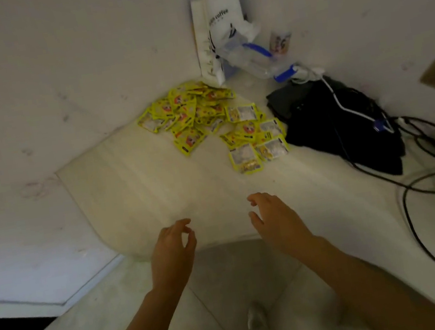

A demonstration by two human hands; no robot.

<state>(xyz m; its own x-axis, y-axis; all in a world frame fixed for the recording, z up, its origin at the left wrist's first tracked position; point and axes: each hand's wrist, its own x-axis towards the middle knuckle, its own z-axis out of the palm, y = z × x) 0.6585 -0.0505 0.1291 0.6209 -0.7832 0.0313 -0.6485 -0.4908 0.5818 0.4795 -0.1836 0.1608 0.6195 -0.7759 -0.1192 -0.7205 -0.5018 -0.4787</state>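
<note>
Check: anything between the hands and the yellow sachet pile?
No. Head view shows only bare tabletop between the left hand, the right hand and the yellow sachets.

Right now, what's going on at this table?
A person is reaching both bare hands forward over the cream table. The left hand and right hand hold nothing, with fingers loosely curled above the surface. Ahead of them, out of touch, a loose pile of yellow sachets lies spread toward the corner. Behind the pile stand a white paper coffee bag and a clear plastic bottle. A black bundle and black cables lie to the right.
</note>
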